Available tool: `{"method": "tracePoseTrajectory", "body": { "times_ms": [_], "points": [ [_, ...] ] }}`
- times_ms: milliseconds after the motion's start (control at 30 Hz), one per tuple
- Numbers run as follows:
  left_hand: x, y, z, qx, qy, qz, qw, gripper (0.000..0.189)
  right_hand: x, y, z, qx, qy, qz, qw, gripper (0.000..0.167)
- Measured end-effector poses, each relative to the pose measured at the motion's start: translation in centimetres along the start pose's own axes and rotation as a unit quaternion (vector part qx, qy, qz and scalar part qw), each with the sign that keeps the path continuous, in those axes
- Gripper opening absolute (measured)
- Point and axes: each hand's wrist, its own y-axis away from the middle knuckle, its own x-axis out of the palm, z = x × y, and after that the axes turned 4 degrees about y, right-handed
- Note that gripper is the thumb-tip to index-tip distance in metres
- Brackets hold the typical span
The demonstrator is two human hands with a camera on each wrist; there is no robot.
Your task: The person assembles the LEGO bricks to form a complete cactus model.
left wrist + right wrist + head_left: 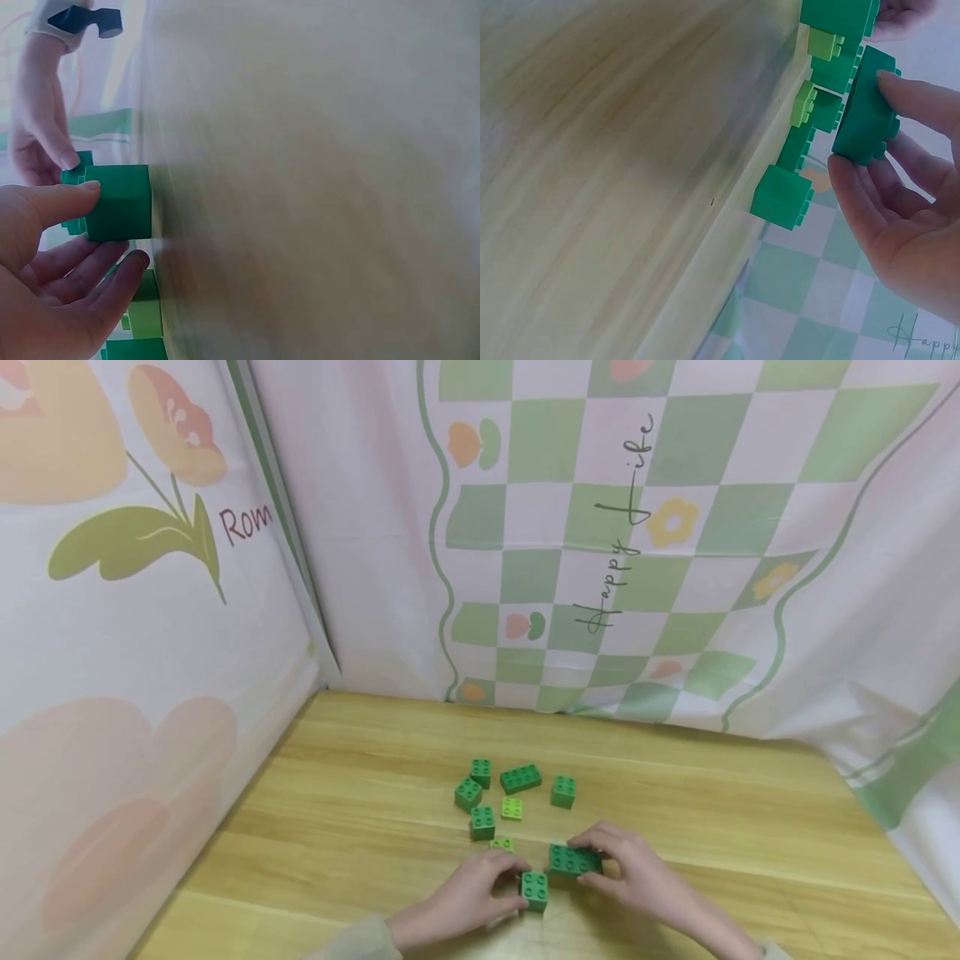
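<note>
Presently, the left hand (476, 889) pinches a square green brick (534, 892). The right hand (633, 875) grips a longer green brick (570, 860).

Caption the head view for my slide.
Left hand holds a green four-stud brick, right hand a longer green brick; more green bricks and lime bricks lie beyond on the tabletop.

Dark script (612, 556) reading "Happy Life" runs bottom to top up the green-and-white checkered back curtain (540, 518); the right wrist view shows "Happy" from it, cut by the frame edge. On the white, flower-printed left cloth (112, 643), dark red letters (246, 525) read "Rom".
</note>
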Motion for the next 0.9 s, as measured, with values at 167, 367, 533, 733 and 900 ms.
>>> {"method": "tracePoseTrajectory", "body": {
  "times_ms": [167, 367, 533, 733, 900],
  "points": [
    [0.0, -0.1, 0.0, 0.004, 0.0, -0.004, 1.0, 0.035, -0.1, -0.1, 0.3, -0.007, -0.002, -0.001, 1.0, 0.038],
    [0.0, -0.1, 0.0, 0.004, 0.003, -0.007, 1.0, 0.036, -0.2, -0.1, 0.7, -0.008, -0.005, 0.001, 1.0, 0.038],
    [0.1, 0.0, 0.1, 0.013, 0.003, -0.009, 0.9999, 0.035, -0.2, -0.1, 1.2, -0.02, -0.007, 0.001, 0.9998, 0.038],
    [0.2, 0.0, 0.1, 0.018, 0.001, -0.01, 0.9998, 0.036, 0.0, -0.1, 1.5, -0.027, -0.009, 0.007, 0.9996, 0.04],
    [0.2, 0.0, 0.0, 0.011, 0.01, -0.006, 0.9999, 0.036, 0.1, -0.1, 1.8, -0.027, -0.019, 0.015, 0.9994, 0.04]
  ]
}}
